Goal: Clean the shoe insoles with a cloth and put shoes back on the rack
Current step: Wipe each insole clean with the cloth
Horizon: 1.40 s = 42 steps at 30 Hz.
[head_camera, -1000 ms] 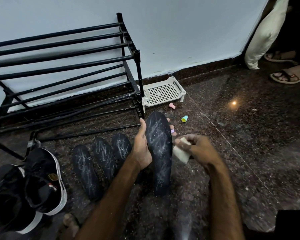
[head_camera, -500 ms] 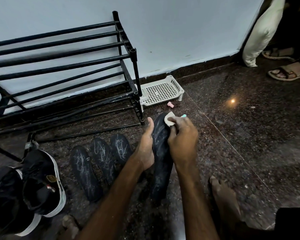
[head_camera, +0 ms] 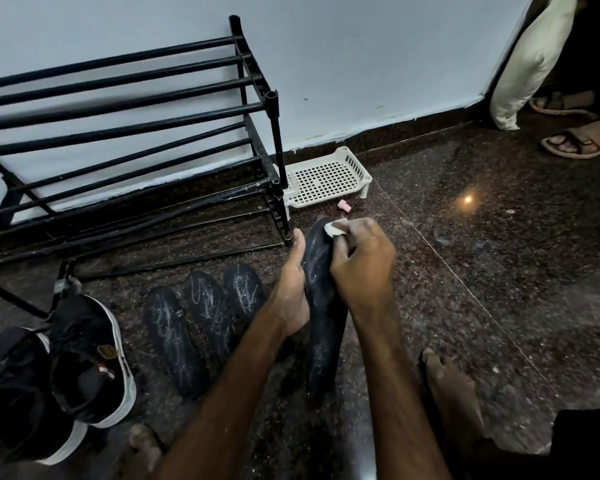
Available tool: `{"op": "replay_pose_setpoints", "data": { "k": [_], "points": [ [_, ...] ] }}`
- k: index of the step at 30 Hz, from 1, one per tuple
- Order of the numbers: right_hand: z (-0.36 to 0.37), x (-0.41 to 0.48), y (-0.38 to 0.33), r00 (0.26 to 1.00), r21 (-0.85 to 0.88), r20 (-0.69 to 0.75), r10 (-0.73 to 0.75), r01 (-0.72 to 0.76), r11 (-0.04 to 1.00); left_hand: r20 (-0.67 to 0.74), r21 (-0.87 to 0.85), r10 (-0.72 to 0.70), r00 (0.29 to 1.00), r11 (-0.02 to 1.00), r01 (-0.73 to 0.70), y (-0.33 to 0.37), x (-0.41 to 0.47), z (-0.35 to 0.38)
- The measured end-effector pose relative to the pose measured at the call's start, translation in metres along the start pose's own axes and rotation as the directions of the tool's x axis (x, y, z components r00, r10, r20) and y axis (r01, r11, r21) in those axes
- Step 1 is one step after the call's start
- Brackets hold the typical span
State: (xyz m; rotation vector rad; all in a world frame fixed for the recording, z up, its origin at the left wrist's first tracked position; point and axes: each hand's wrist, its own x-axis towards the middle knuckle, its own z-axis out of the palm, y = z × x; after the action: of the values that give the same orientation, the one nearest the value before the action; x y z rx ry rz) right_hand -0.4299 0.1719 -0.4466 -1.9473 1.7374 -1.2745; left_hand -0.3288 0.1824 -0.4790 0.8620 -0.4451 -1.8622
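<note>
The black insole [head_camera: 323, 327] is at the centre, toe toward 12 o'clock. The left hand [head_camera: 291, 292] grasps its left edge; the right hand [head_camera: 361, 268] clenches a white cloth [head_camera: 335, 228] on its toe. Three other insoles [head_camera: 205, 313] lie at 9 o'clock, the rack [head_camera: 129, 133] at 11.

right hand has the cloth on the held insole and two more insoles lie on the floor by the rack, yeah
Not quite: the head view shows three insoles on the floor by the rack, not two. The rest holds: the right hand has the cloth on the held insole.
</note>
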Motion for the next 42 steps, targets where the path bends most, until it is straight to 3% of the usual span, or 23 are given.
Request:
{"op": "replay_pose_setpoints", "data": {
  "k": [5,10,14,16,22,28,32,34,39,42],
  "points": [
    [-0.004,-0.001,-0.002,0.971,0.079,0.216,-0.103,0.088,0.993,0.003,-0.001,-0.002,1.0,1.0,0.002,0.008,-0.002,-0.001],
    [-0.01,0.004,0.003,0.997,-0.013,0.002,0.071,-0.071,0.997,-0.022,0.054,-0.021,1.0,0.998,0.022,-0.001,-0.001,-0.001],
    [-0.006,0.008,-0.012,0.968,0.103,0.235,-0.083,0.06,0.993,-0.023,0.008,0.003,1.0,1.0,-0.003,0.001,-0.001,0.001],
    [-0.008,0.004,-0.007,0.95,0.111,0.285,-0.13,0.103,0.989,-0.022,-0.015,0.02,1.0,1.0,-0.02,0.003,-0.001,-0.001],
    [-0.013,0.011,0.01,0.988,-0.029,0.075,0.135,-0.133,0.991,-0.041,0.056,-0.024,0.999,0.998,0.027,0.0,-0.002,0.0],
    [-0.013,0.005,0.0,0.946,0.126,0.312,-0.086,0.049,0.991,-0.026,0.001,-0.004,1.0,1.0,0.004,0.009,-0.001,0.001],
    [-0.016,0.004,0.012,0.981,-0.012,0.168,0.093,-0.092,0.996,-0.041,0.067,-0.017,0.999,0.998,0.02,0.005,-0.002,0.002],
    [-0.011,0.009,0.003,0.992,0.002,0.076,0.097,-0.097,0.995,-0.028,0.046,-0.023,0.999,0.999,0.024,0.003,-0.002,0.004],
    [-0.01,0.009,-0.009,0.952,0.123,0.296,-0.084,0.049,0.991,-0.021,0.012,0.012,1.0,1.0,-0.011,0.004,0.001,0.0],
    [-0.02,0.008,0.007,0.961,-0.014,0.265,0.077,-0.076,0.997,-0.02,0.058,-0.029,0.999,0.998,0.03,0.002,-0.001,-0.001]
  ]
}}
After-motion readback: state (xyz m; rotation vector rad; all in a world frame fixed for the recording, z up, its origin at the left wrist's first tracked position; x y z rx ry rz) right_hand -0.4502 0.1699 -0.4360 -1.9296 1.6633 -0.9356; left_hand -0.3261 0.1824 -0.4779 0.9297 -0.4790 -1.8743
